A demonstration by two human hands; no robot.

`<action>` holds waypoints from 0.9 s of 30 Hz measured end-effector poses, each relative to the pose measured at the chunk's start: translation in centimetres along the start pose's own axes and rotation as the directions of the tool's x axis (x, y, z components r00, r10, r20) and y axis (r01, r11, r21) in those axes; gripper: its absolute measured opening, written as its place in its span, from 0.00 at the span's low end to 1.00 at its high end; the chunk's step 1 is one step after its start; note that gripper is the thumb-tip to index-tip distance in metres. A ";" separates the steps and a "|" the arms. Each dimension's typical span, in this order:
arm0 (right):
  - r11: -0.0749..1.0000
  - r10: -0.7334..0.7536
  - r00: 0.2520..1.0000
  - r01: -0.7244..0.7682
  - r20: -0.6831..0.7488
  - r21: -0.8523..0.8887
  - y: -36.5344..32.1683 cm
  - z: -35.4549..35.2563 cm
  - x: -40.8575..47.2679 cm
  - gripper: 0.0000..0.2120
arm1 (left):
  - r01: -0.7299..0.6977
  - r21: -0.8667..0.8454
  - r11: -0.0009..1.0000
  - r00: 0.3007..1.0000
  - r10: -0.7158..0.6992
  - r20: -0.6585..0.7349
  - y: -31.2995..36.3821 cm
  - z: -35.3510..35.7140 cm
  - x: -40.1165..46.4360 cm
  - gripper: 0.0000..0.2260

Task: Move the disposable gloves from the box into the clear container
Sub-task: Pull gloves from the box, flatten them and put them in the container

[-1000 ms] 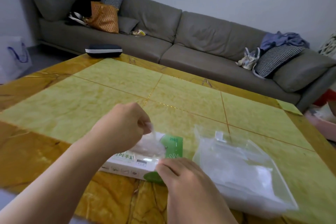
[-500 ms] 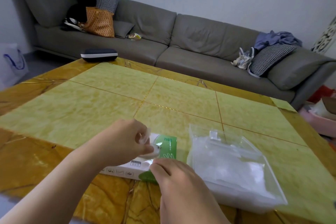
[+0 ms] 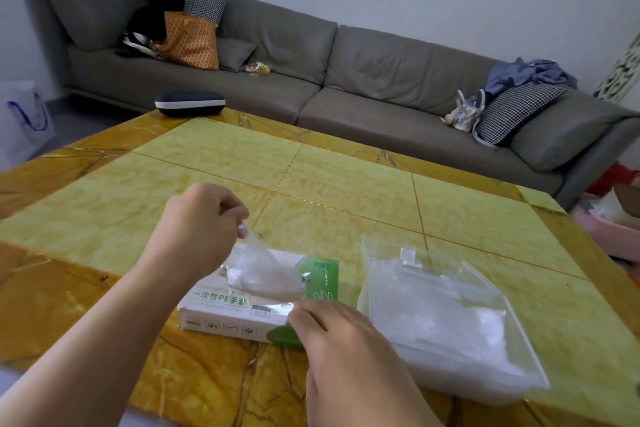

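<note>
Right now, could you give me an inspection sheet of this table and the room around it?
Surface: yellow marble-patterned table, amber border.
Job's things: white and green glove box lies flat; a thin clear glove is being pulled up out of its top. Clear container sits just right of the box, with a pile of clear gloves inside.
Clutter: dark oval case at the table's far edge.
Hands: left hand pinches the glove's top; right hand rests on the box's near edge, fingers curled.
Cables: nothing seen.
Surroundings: grey sofa with an orange bag, checked cushions, clothes; white bag on the floor at left.
</note>
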State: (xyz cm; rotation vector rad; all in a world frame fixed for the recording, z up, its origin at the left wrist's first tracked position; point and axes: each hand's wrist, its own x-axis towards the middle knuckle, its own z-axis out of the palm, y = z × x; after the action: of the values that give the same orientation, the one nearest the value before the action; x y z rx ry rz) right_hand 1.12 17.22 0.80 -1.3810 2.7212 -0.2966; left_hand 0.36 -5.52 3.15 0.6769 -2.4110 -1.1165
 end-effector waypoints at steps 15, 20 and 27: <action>0.999 0.025 0.999 -0.024 0.032 -0.044 -0.3 0.0 0.2 0.27 | -0.038 -0.083 0.996 0.998 0.042 0.049 0.6 0.1 -0.6 0.05; 0.999 0.022 0.997 -0.018 0.078 -0.050 -0.3 -0.1 0.3 0.27 | 0.066 -0.382 0.922 0.990 -0.012 0.143 1.6 -0.6 -1.2 0.05; 0.997 0.009 1.000 -0.008 0.022 -0.073 0.4 1.1 0.4 0.25 | -0.088 -0.598 0.796 0.994 0.106 -0.005 2.7 -0.2 -2.0 0.10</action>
State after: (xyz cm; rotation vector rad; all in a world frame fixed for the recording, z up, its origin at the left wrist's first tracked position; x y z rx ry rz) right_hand 0.70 16.95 -0.34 -1.3810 2.7451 -0.1811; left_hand 1.40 -2.98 5.06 0.3144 -1.9010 -1.7300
